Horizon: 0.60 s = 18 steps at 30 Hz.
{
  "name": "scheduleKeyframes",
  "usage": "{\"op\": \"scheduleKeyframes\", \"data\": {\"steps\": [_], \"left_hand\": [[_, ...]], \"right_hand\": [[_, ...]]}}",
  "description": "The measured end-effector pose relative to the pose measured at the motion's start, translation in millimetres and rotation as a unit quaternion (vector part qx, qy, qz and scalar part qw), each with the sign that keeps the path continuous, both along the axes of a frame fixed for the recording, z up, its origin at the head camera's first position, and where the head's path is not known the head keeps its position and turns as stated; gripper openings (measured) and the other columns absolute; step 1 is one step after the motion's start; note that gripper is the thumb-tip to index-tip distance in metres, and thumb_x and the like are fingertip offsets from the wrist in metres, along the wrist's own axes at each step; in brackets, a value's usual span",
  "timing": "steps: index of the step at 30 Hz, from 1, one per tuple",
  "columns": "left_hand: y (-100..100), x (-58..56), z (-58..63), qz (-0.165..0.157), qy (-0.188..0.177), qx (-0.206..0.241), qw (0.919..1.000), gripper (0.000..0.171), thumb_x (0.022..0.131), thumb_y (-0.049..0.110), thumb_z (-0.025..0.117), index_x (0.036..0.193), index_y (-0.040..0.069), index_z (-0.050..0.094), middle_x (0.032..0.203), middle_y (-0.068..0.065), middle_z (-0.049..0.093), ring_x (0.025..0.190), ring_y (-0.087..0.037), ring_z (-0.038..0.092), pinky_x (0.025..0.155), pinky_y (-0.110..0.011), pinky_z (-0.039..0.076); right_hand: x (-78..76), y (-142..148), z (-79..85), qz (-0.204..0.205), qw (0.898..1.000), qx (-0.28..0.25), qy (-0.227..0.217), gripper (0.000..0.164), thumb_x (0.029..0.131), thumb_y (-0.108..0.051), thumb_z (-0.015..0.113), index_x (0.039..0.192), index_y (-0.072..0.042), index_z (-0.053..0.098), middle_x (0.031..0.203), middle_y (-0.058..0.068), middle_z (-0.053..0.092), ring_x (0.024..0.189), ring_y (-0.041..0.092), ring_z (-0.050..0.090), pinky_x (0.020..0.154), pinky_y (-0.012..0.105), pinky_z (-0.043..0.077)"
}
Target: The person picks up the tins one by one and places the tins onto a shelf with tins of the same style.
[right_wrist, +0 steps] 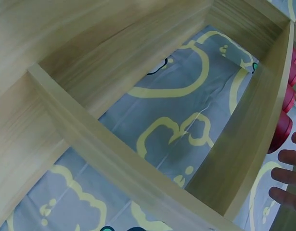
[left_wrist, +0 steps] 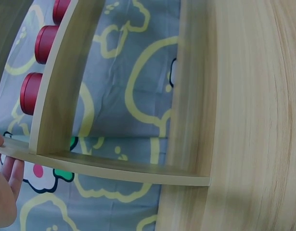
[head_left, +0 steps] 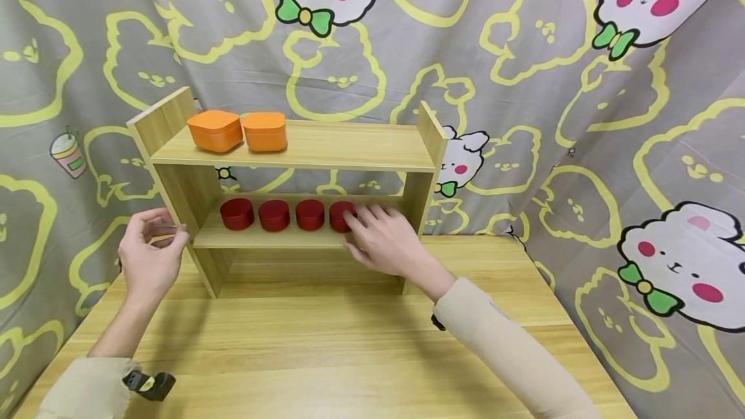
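Observation:
A small wooden shelf unit (head_left: 343, 161) stands on the table with several round red tins (head_left: 274, 216) lined up on its middle board. Two orange boxes (head_left: 215, 130) sit side by side at the left of the top board. My left hand (head_left: 150, 254) holds the front edge of the left side panel; in the left wrist view its thumb and fingers lie on opposite faces of it. My right hand (head_left: 387, 238) is at the rightmost red tin (head_left: 339, 217), slightly blurred. In the right wrist view its fingers (right_wrist: 286, 175) are spread and fairly straight, beside the tins.
The wooden table (head_left: 326, 354) spreads out in front of the shelf. A grey patterned curtain (head_left: 407, 44) hangs close behind it and along both sides. The shelf's right side panel (head_left: 418, 212) stands just behind my right hand.

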<state>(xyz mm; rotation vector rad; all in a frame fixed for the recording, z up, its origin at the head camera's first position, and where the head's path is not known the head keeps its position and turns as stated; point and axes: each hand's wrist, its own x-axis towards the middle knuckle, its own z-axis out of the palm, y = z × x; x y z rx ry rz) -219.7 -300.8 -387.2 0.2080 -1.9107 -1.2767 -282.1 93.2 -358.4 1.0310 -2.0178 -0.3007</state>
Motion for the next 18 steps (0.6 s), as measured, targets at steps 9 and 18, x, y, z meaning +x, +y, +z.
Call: {"op": "scheduleKeyframes", "data": {"steps": [9, 18], "left_hand": [[-1, -2.2, -0.8, 0.002, 0.003, 0.002, 1.0, 0.034, 0.09, -0.001, 0.07, 0.122, 0.009, 0.068, 0.099, 0.023, 0.058, 0.082, 0.014, 0.062, 0.074, 0.002, 0.051], [-3, 0.5, -1.2, -0.005, 0.006, -0.003, 1.0, 0.032, 0.09, -0.001, 0.072, 0.12, 0.006, 0.068, 0.1, 0.022, 0.059, 0.081, 0.013, 0.062, 0.073, 0.002, 0.051]], "right_hand": [[20.2, 20, -1.1, 0.003, 1.0, 0.006, -0.022, 0.052, 0.098, -0.052, 0.064, 0.133, -0.014, 0.065, 0.12, 0.004, 0.072, 0.105, 0.025, 0.071, 0.082, 0.036, 0.064], [37.8, 37, -6.8, 0.017, 0.999, -0.006, -0.036, 0.058, 0.095, -0.054, 0.066, 0.137, -0.014, 0.065, 0.126, 0.007, 0.073, 0.111, 0.028, 0.072, 0.085, 0.04, 0.065]]}}
